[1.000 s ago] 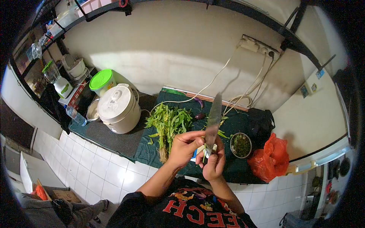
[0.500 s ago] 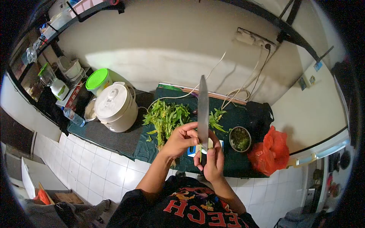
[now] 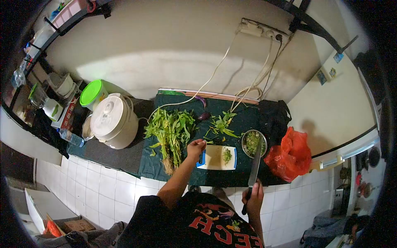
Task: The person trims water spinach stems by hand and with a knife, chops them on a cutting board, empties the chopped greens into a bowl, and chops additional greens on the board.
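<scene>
My right hand (image 3: 254, 197) grips the black handle of a large kitchen knife (image 3: 254, 171). Its blade points away from me, the tip over a metal bowl (image 3: 266, 145) of chopped greens. My left hand (image 3: 195, 149) is at the upper left corner of a white cutting board (image 3: 214, 159) with blue edges. Its fingers are pinched together; what they hold, if anything, is too small to make out. A small heap of chopped greens (image 3: 227, 155) lies on the board's right side. Loose leafy stems (image 3: 222, 125) lie behind the board, and a big rooted bunch of leafy greens (image 3: 171, 128) lies left.
A purple eggplant (image 3: 204, 116) lies near the wall. A white rice cooker (image 3: 113, 122) and a green-lidded tub (image 3: 92, 93) stand left, beside a water bottle (image 3: 71, 137). A red plastic bag (image 3: 289, 155) sits right of the bowl. A white cord (image 3: 206, 82) crosses the table's back.
My hands have moved apart. The knife, upright before me earlier, has swung right and down with my right hand. My left hand has shifted left, uncovering the board. The camera view has shifted.
</scene>
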`<state>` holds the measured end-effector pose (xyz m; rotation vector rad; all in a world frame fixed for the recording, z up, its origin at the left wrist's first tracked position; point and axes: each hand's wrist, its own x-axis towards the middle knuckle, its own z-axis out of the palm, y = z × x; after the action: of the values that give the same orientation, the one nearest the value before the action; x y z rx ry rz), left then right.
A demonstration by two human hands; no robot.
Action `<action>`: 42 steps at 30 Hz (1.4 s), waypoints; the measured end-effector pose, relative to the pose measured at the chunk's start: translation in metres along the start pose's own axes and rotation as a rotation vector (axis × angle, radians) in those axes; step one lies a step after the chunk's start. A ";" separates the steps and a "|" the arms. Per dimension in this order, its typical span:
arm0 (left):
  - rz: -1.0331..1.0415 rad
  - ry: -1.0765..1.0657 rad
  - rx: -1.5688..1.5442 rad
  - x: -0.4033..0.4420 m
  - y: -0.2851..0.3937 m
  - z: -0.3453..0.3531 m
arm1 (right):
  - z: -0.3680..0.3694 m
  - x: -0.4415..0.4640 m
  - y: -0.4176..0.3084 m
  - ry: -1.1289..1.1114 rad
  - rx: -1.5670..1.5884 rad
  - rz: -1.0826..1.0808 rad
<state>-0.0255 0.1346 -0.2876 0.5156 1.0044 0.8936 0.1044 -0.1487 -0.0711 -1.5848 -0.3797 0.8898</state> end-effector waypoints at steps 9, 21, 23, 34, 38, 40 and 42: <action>0.356 0.022 0.506 0.044 -0.008 0.021 | -0.023 0.003 0.045 0.081 -0.042 0.035; 0.643 -0.071 1.371 0.044 -0.005 0.023 | -0.047 0.051 0.047 -0.021 -0.342 0.075; 0.678 -0.025 1.510 0.053 0.003 0.040 | -0.052 0.058 0.043 -0.049 -0.491 0.095; 0.322 0.044 1.670 0.111 0.005 0.059 | -0.080 0.075 0.044 -0.290 -0.906 -0.022; 0.493 0.072 1.461 0.067 0.030 0.060 | -0.060 0.066 0.049 -0.455 -1.080 -0.114; 0.680 -0.032 1.196 0.046 0.024 0.046 | -0.048 0.062 0.056 -0.520 -1.064 -0.099; 0.609 -0.062 1.190 0.011 0.018 0.039 | -0.044 0.065 0.097 -0.521 -1.029 -0.127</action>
<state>0.0043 0.1544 -0.2618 1.9140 1.2862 0.7045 0.1557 -0.1565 -0.1846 -2.1770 -1.4695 1.0727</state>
